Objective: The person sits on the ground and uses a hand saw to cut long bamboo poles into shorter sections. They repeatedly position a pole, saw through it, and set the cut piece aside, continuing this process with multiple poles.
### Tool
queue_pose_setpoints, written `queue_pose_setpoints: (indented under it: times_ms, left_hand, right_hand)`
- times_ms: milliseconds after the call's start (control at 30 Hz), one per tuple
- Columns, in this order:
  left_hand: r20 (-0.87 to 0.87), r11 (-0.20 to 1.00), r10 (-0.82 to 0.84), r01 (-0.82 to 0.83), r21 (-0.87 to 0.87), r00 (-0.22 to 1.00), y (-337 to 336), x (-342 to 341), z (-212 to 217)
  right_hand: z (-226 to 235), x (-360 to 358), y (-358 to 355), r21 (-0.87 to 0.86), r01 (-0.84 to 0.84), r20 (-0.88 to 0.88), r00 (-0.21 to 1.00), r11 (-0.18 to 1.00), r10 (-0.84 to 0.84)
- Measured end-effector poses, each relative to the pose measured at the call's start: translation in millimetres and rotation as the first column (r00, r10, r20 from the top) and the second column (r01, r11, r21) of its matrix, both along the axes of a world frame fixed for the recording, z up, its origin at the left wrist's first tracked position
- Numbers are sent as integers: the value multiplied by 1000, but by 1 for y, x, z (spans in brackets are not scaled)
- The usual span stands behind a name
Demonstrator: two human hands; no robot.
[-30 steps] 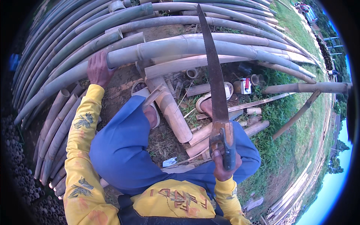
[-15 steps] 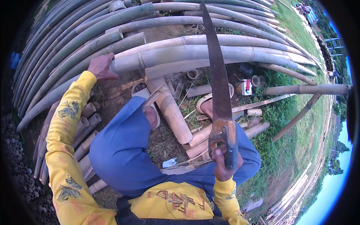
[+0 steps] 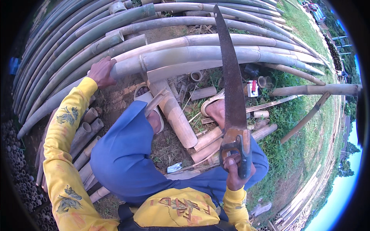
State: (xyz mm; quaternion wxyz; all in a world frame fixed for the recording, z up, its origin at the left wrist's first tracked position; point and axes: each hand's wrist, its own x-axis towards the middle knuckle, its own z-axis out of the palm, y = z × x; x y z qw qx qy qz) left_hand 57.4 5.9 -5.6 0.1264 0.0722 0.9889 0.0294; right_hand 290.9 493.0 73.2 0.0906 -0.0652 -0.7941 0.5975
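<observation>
My right hand (image 3: 234, 171) is closed round the dark handle of a handsaw (image 3: 232, 84), whose long brown blade points away from me and passes over the bamboo. With fingers wrapped over it, my left hand (image 3: 102, 72) grips a long bamboo pole (image 3: 169, 57) that runs across in front of me. A wide bamboo piece (image 3: 171, 113) slopes on the ground between my feet, and a bamboo slab (image 3: 185, 70) lies against the pole's near side. The saw's teeth look apart from the pole, though I cannot tell how high the blade is above it.
Many bamboo poles (image 3: 96, 29) are stacked at the far left. Short bamboo offcuts (image 3: 83, 133) lie by my left arm. A propped rail (image 3: 314, 90) stands at the right over grass. Near my right foot are a small white box (image 3: 253, 89) and split bamboo strips (image 3: 206, 148).
The saw and my right hand have shifted to the right and slightly nearer to me. My left hand has slid a little left and stays on the bamboo pole.
</observation>
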Motion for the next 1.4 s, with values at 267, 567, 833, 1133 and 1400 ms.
queue_pose_setpoints:
  times_ms: [267, 567, 833, 1133, 1400]
  left_hand:
    - [-495, 996, -64, 28, -79, 866, -4, -19, 22]
    - [-378, 997, -56, 73, 31, 924, -22, -14, -22]
    - [-197, 987, 6, 26, 159, 980, -14, -24, -9]
    - [-321, 996, -66, 81, 34, 945, -12, -18, -29]
    - [-525, 993, -116, 85, -83, 843, -8, -9, -42]
  right_hand:
    - [-7, -6, -3, -22, 25, -5, 1000, 999, -25]
    - [-28, -20, -28, -52, -44, 41, 998, 998, 46]
    - [-46, -71, -40, 63, -141, -15, 990, 988, 142]
    - [-60, -111, -49, 81, -208, -77, 974, 975, 214]
    - [-61, -108, -47, 13, -188, -42, 981, 982, 188]
